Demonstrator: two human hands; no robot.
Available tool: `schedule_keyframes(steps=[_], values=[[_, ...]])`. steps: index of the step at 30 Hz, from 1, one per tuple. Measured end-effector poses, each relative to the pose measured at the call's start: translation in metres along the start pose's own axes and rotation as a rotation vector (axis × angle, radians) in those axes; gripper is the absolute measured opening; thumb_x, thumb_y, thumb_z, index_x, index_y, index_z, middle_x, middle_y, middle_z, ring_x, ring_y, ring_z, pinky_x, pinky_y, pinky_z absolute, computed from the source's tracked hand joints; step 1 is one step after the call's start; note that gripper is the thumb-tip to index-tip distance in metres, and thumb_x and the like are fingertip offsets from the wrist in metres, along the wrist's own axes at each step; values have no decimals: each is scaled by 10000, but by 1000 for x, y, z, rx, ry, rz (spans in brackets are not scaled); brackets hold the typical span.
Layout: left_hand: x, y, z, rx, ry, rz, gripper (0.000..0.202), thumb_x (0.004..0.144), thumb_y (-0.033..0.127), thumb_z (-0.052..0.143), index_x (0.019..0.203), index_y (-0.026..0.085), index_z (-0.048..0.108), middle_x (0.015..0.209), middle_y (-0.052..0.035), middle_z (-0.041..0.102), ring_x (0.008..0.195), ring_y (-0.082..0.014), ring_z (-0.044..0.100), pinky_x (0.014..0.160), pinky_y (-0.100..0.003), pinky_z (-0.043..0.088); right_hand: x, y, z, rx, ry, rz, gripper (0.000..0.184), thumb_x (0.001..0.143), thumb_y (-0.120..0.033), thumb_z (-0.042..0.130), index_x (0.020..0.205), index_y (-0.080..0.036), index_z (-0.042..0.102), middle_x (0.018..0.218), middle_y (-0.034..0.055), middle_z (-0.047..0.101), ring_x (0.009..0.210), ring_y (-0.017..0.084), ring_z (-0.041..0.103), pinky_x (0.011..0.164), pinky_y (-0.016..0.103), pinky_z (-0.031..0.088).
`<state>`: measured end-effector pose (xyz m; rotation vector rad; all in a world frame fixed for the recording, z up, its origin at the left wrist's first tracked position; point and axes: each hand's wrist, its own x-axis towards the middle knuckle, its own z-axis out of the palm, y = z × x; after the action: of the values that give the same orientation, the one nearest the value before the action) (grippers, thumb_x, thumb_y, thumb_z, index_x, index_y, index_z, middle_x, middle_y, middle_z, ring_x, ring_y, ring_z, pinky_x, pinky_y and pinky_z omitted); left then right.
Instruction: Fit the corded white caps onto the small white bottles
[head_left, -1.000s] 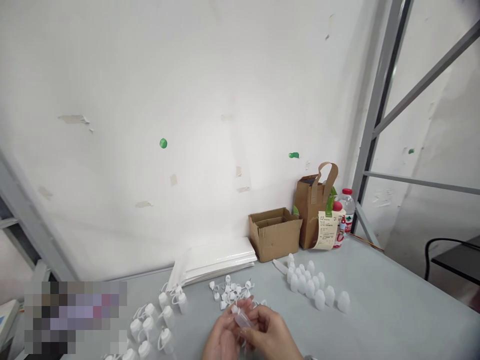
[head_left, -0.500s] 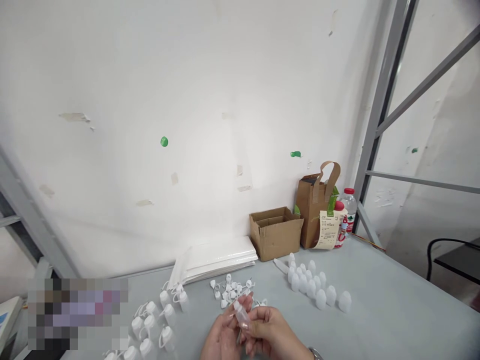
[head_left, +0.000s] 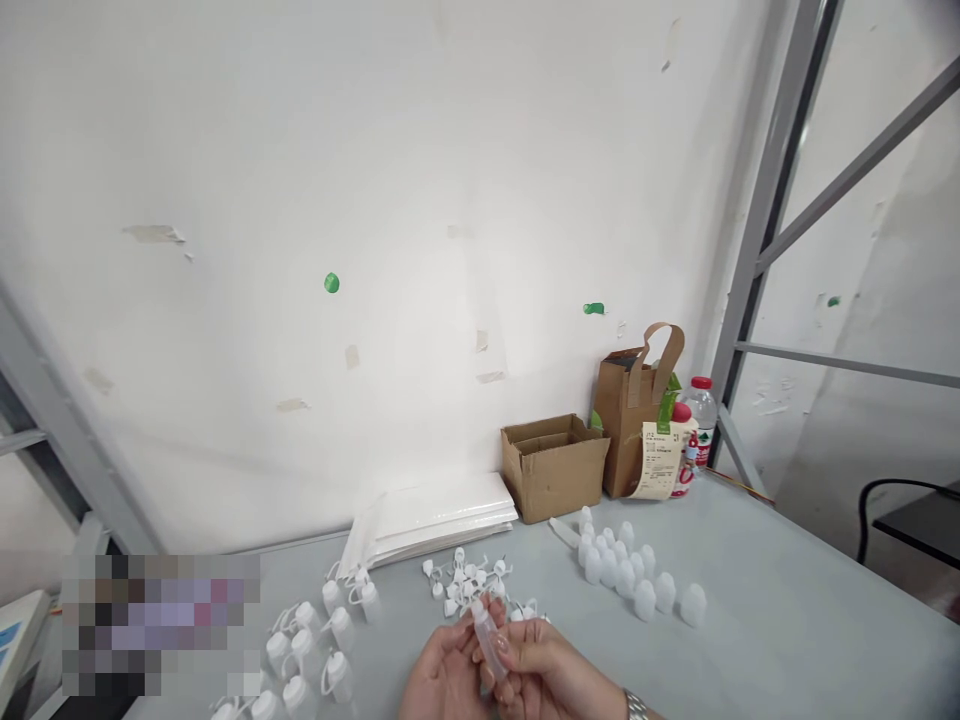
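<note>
A small translucent plastic bottle (head_left: 491, 645) with a narrow neck is held at a tilt in front of me, its top toward the far left. My right hand (head_left: 536, 665) pinches its body between thumb and fingers. My left hand (head_left: 450, 665) is cupped palm up beside it, fingers stretched behind the bottle's neck and the thumb apart from it. Just beyond the hands lies a loose pile of white caps with straps (head_left: 465, 577). More caps (head_left: 525, 612) show partly behind my right hand.
Capped white bottles (head_left: 304, 650) stand in rows at left; several frosted bottle-like pieces (head_left: 625, 575) stand at right. Along the wall are flat white packs (head_left: 439, 510), a cardboard box (head_left: 559, 480), a paper bag (head_left: 622, 430) and a red-capped water bottle (head_left: 701, 410). A blurred patch covers the left.
The bottle between my hands has turned slightly and more of its body shows. My left thumb has moved away from it. My right hand still pinches it.
</note>
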<state>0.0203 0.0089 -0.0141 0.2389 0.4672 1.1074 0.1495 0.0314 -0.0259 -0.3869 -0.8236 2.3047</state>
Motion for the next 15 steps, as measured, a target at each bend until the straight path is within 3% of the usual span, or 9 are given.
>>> schedule_keyframes(steps=[5, 11, 15], values=[[-2, 0, -1, -5, -36, -34, 168, 725, 165, 530, 858, 141, 630, 616, 0, 621, 539, -124, 532, 564, -257, 351, 0, -1, 2, -2, -35, 4, 264, 650, -262, 771, 678, -19, 671, 582, 55, 633, 411, 40, 536, 420, 133, 392], [-2, 1, 1, 60, 28, 11, 140, 692, 169, 546, 790, 126, 636, 585, 7, 613, 438, -93, 468, 508, -251, 341, 1, 0, 3, -41, -22, -8, 288, 619, -292, 790, 685, -37, 676, 601, 42, 634, 413, 34, 530, 424, 135, 392], [-4, 5, 4, 102, 104, 56, 151, 674, 141, 534, 741, 97, 661, 607, -36, 660, 505, -124, 548, 505, -245, 365, 2, 1, 3, -67, -15, -16, 277, 629, -295, 783, 699, -47, 679, 599, 40, 639, 445, 45, 562, 464, 131, 412]])
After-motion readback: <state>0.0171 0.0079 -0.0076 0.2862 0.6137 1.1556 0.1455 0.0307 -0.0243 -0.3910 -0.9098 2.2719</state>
